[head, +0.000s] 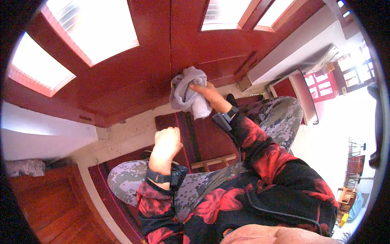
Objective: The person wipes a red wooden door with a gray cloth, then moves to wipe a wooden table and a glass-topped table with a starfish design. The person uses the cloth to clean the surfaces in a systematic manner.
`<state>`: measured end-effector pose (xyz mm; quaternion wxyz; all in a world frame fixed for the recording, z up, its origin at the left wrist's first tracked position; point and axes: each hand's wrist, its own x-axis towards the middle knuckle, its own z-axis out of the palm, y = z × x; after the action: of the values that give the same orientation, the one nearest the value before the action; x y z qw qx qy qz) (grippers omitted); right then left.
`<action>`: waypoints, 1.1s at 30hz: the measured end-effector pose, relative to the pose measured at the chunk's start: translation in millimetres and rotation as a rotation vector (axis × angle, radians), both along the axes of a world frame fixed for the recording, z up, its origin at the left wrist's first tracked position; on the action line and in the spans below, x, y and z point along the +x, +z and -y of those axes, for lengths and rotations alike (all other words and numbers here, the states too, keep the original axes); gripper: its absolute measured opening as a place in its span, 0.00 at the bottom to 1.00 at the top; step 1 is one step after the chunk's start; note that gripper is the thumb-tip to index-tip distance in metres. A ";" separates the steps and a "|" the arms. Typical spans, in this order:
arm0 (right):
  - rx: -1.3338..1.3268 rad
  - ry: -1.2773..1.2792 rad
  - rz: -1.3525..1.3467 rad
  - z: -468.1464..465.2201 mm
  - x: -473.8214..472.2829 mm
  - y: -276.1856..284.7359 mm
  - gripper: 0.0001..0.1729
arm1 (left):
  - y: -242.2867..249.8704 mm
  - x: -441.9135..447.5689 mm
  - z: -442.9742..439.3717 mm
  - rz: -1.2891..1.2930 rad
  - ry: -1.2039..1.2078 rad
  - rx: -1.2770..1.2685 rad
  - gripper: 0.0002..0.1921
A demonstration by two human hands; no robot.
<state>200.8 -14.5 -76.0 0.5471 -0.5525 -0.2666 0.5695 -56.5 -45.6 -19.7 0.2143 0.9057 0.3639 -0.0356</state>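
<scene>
My right hand [214, 96] grips a bunched light-grey cloth [186, 91], thumb on top. The cloth lies at the lower part of a dark red double door [146, 76], just right of the seam between its leaves, and seems to touch it. My left hand [167, 141] hangs over the floor mat between my knees, its back towards me. Its fingers are curled into a fist, with nothing seen in them. Both wrists wear black straps with small devices. Part of the cloth is hidden behind my right fingers.
A dark red striped mat [210, 134] lies beneath me, with a light wooden frame [216, 163] between my legs. Brown wooden furniture [51, 201] stands at left. A red-panelled table [300, 94] is at right. A black cable [274, 212] runs from my right wrist across my body.
</scene>
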 end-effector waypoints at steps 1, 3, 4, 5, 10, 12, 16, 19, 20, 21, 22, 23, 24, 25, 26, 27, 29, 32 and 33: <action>0.033 0.025 -0.021 -3.1 8.2 5.9 0.23 | 1.1 1.2 -0.6 -0.016 0.002 -0.009 0.15; 0.035 -0.025 0.036 -3.8 30.0 13.8 0.22 | 3.2 3.3 -0.1 -0.039 -0.004 0.014 0.14; 0.018 -0.080 0.025 -4.5 42.8 15.8 0.22 | 4.7 4.7 0.6 -0.046 -0.011 0.046 0.12; 0.035 -0.122 0.005 -4.5 56.5 17.6 0.21 | 6.0 5.3 1.7 -0.049 -0.023 0.094 0.11; 0.148 -0.289 -0.348 20.3 125.5 23.9 0.24 | 15.0 20.0 0.6 -0.138 -0.020 0.007 0.17; 0.139 -0.297 -0.515 37.8 135.4 27.9 0.25 | 19.2 29.7 -1.2 -0.139 -0.009 -0.034 0.21; 0.237 -0.151 -0.662 78.3 106.2 32.7 0.26 | 23.3 55.4 -1.4 -0.006 -0.011 -0.213 0.29; 0.198 0.106 -1.022 101.0 82.3 42.3 0.26 | 22.3 74.7 7.6 0.206 0.060 -0.550 0.36; 0.177 0.026 -0.977 112.1 73.7 45.1 0.26 | 21.6 80.5 11.6 0.293 0.098 -0.680 0.38; 0.157 0.039 -0.942 117.3 73.3 50.2 0.25 | 21.7 84.4 13.2 0.418 0.151 -0.922 0.40; 0.165 0.101 -0.945 122.6 72.8 53.7 0.24 | 21.2 89.0 16.7 0.637 0.221 -0.978 0.36; 0.148 0.144 -0.991 124.3 73.3 56.3 0.23 | 20.1 94.3 19.8 0.808 0.320 -1.049 0.32; 0.132 0.143 -0.952 126.6 73.7 57.2 0.23 | 20.2 95.6 17.7 0.694 0.440 -1.049 0.32; 0.079 0.147 -0.876 126.5 74.4 56.5 0.24 | 19.4 97.7 19.4 0.582 0.578 -0.864 0.33; 0.052 0.148 -0.798 125.3 72.9 53.3 0.24 | 16.3 102.1 20.3 0.778 0.480 -0.821 0.32; 0.021 0.153 -0.712 122.2 71.0 48.7 0.25 | 12.7 106.6 22.2 0.947 0.425 -0.762 0.32; 0.014 0.060 -0.311 121.9 60.3 34.8 0.28 | 3.2 115.1 28.0 0.771 0.376 -0.686 0.31; 0.230 0.012 0.270 124.6 42.1 10.7 0.30 | -14.2 127.1 43.7 0.600 0.271 -0.551 0.35; 0.176 0.108 0.417 124.0 39.8 5.9 0.32 | -18.5 129.6 52.0 0.593 0.217 -0.497 0.39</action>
<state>240.6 -138.6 -70.2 0.4951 -0.5932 -0.4518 0.4459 73.1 -97.6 -38.2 0.5249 0.7538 0.3601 0.1632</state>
